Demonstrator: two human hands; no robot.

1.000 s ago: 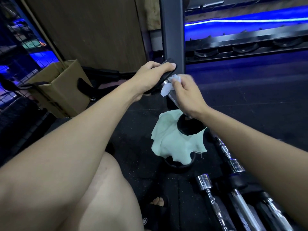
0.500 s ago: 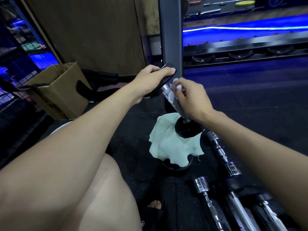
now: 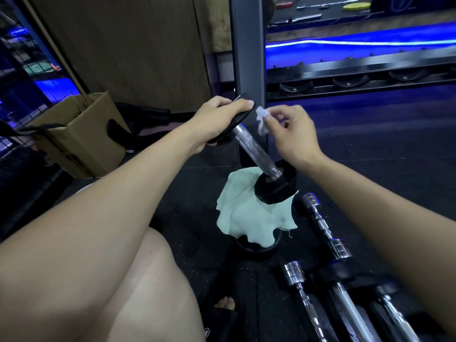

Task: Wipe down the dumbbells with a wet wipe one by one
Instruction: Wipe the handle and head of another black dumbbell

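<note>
Left grip [image 3: 223, 117] steadies dumbbell [image 3: 249, 141] — right grip [image 3: 291, 134] pinches wipe [image 3: 261, 120].

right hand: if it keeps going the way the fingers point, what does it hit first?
Likely the dumbbell's top plate under the left hand. The right hand, pinching the wipe, points left toward it, though depth is unclear.

Open black rubber floor [image 3: 370, 149] spreads at right centre of the frame, while the grey steel rack post [image 3: 248, 50] at upper centre, the brown cardboard box [image 3: 81, 141] at left and the chrome bars [image 3: 323, 225] lying at lower right hem in the middle.
</note>
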